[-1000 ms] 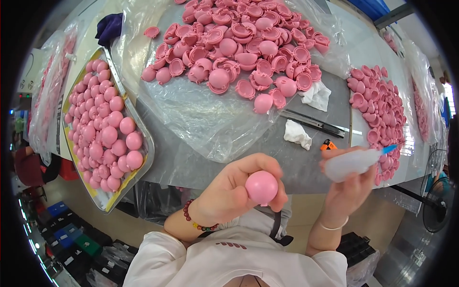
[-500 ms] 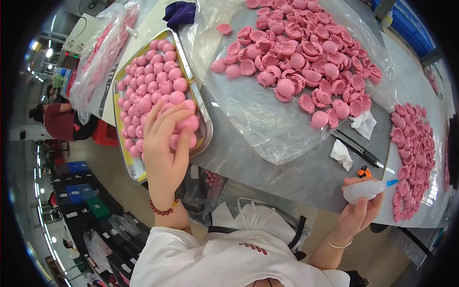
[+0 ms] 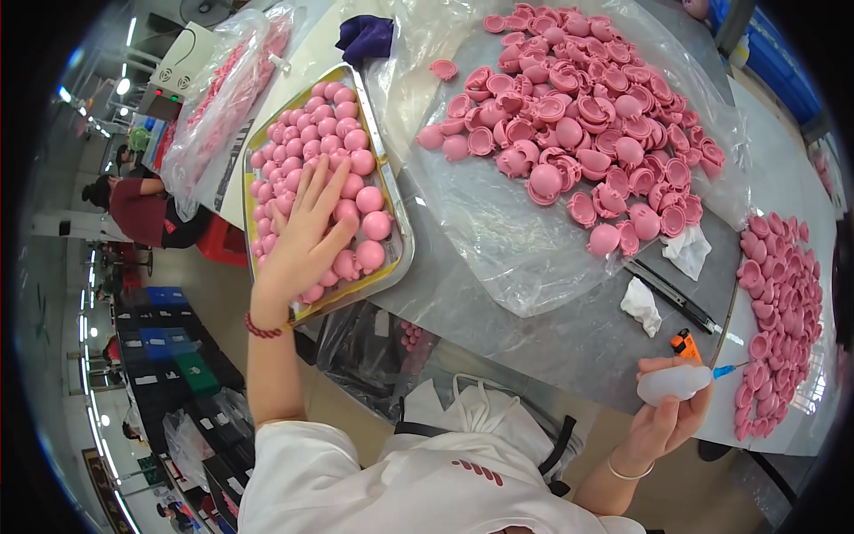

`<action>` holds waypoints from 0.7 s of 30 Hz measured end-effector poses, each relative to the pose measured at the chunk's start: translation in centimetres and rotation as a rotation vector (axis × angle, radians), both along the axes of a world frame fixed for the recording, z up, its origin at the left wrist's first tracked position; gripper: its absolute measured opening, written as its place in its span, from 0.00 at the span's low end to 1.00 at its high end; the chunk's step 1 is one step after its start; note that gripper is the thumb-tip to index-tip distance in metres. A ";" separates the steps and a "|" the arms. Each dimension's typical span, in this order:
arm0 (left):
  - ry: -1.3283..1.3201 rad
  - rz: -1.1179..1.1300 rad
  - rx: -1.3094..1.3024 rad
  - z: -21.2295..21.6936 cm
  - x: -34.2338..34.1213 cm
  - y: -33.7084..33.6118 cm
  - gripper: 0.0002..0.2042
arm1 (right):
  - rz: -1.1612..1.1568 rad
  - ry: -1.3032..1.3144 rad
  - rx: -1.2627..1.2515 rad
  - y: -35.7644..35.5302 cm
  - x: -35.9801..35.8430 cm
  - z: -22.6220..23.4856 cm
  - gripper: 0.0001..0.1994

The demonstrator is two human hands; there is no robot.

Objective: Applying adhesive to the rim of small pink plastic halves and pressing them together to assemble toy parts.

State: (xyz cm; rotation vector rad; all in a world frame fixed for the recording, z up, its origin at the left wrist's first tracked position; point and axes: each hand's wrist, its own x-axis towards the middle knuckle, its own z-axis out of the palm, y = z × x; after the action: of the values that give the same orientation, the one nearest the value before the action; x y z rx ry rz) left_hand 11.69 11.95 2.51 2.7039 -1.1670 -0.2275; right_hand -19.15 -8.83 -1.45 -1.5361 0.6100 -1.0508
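Note:
My left hand (image 3: 310, 233) lies spread, palm down, over pink balls (image 3: 359, 141) that fill a metal tray (image 3: 405, 254) on the left of the table. Its fingers are stretched out and grip none of them. In my right hand (image 3: 663, 427), at the table's front right edge, is a white squeeze bottle (image 3: 672, 384) with a blue needle tip (image 3: 725, 370) pointing right. An orange lighter (image 3: 684, 345) lies just beyond this hand. Pink half shells (image 3: 569, 133) are heaped on a clear plastic sheet (image 3: 498, 258) between and beyond my hands.
A second heap of pink shells (image 3: 774, 311) covers the far right. A black utility knife (image 3: 672, 294) and crumpled white tissues (image 3: 640, 306) lie near the lighter. A purple cloth (image 3: 365, 39) sits behind the tray. Another person (image 3: 138, 209) sits at the left, beyond the table.
My left hand has flattened and spread over the balls, no longer curled around those at the tray's near right. My right hand keeps the bottle. The whole view has shifted slightly.

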 end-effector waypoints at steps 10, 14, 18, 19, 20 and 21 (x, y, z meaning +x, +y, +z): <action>-0.159 0.089 0.019 -1.9 9.5 3.3 0.27 | -0.016 0.011 -0.014 0.1 -0.1 -0.2 0.20; -0.249 -0.021 0.083 -2.0 11.6 2.8 0.32 | -0.044 0.014 -0.020 0.1 -0.1 -0.2 0.20; -0.096 -0.120 0.237 1.0 11.6 3.5 0.33 | -0.034 0.034 -0.005 0.1 -0.1 0.0 0.20; 0.038 -0.100 0.291 3.1 10.9 2.5 0.33 | -0.041 0.040 -0.008 0.1 -0.1 -0.1 0.20; 0.171 -0.078 0.343 4.3 10.3 1.5 0.33 | -0.046 0.045 -0.012 0.1 -0.1 -0.1 0.20; -0.073 -0.150 0.231 4.3 9.9 0.7 0.28 | -0.049 0.044 -0.017 0.1 0.0 0.0 0.20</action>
State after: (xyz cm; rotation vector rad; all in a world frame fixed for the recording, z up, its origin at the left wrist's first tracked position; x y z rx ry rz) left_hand 21.56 12.65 6.81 2.8426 -1.4502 -0.3043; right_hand -19.15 -8.69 -1.47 -1.5694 0.6741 -1.0637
